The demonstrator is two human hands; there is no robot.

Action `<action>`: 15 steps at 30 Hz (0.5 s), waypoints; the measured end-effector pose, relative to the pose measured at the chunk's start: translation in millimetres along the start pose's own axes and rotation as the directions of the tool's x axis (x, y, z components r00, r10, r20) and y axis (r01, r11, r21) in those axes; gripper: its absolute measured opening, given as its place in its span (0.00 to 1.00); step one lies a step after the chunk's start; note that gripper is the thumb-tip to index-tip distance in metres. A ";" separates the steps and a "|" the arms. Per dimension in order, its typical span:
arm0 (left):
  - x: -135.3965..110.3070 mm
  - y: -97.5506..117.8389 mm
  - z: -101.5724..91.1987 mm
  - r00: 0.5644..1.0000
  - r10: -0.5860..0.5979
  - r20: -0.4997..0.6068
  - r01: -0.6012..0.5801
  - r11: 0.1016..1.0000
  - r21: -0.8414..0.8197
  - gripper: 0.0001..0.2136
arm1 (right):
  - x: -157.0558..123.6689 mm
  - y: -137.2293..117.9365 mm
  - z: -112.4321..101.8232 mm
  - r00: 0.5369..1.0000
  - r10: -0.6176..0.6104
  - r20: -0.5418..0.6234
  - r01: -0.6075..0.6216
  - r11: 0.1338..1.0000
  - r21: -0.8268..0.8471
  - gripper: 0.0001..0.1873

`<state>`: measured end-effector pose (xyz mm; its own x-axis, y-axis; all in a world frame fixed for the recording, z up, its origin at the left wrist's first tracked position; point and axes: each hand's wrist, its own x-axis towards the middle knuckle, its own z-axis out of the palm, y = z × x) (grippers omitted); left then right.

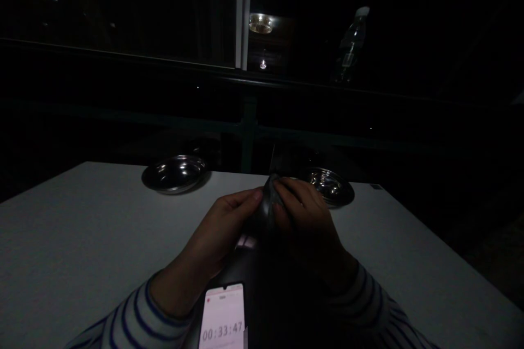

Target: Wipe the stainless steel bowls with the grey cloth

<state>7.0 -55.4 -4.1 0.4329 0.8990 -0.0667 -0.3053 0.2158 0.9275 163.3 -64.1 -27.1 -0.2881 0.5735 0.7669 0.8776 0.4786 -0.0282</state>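
The scene is very dark. My left hand (223, 229) and my right hand (305, 212) meet above the middle of a pale table (82, 240). Both pinch a small dark object (268, 196) between their fingertips; I cannot make out what it is. A dark shape lies on the table under my hands. Both sleeves are striped.
A metal bowl (175, 173) stands at the table's far left, a second metal dish (329, 185) at the far right behind my right hand. A phone (223, 319) showing a timer lies at the near edge. A plastic bottle (352, 43) stands on the dark ledge behind.
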 end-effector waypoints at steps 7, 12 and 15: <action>0.7 6.2 -1.7 0.997 0.015 -0.082 -0.019 0.998 -0.058 0.12 | -5.2 -18.4 0.4 0.976 -0.208 0.061 0.206 0.978 0.044 0.18; 2.2 8.1 -1.4 0.978 -0.003 -0.209 -0.017 0.995 -0.094 0.11 | -8.8 -28.9 5.6 0.948 -0.313 0.056 0.313 0.950 0.011 0.17; 2.9 6.4 -2.4 0.985 0.042 -0.165 -0.056 0.995 -0.082 0.09 | -8.9 -28.8 5.6 0.953 -0.297 0.065 0.298 0.955 0.003 0.17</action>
<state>4.2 -50.5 0.8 0.2740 0.9578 -0.0871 -0.3976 0.1953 0.8965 138.5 -79.3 -36.7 -0.5602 0.4469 0.6975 0.7510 0.6294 0.1998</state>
